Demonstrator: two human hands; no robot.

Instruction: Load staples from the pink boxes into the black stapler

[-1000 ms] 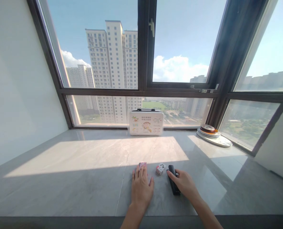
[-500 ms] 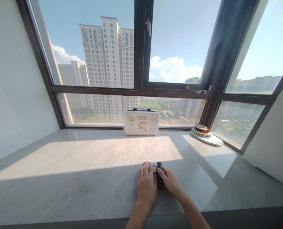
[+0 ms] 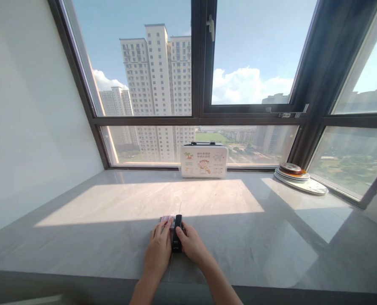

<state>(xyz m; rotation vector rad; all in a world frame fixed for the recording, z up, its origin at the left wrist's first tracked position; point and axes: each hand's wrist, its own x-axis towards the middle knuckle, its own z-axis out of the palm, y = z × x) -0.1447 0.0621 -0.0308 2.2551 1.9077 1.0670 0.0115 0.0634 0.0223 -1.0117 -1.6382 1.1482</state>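
Observation:
My left hand (image 3: 159,245) lies over a small pink-and-white box (image 3: 166,219), its fingers bent across the top and hiding most of it. Right beside that box, a narrow black object shaped like a stapler (image 3: 176,239) points away from me. My right hand (image 3: 191,242) grips it from the right, thumb on top and the other fingers mostly hidden along its far side. The two things sit side by side, low over the grey marble sill (image 3: 112,243); whether they touch the stone I cannot tell.
A white case (image 3: 203,161) with cartoon prints and a black handle stands upright against the window. At the right corner lies a stack of plates (image 3: 292,173) on a flat pale board (image 3: 318,187). The sill's front edge runs close below my forearms.
Both hands have shifted left along the sill with the box and the black object, now over the tile seam. The view has turned, and the grips look the same.

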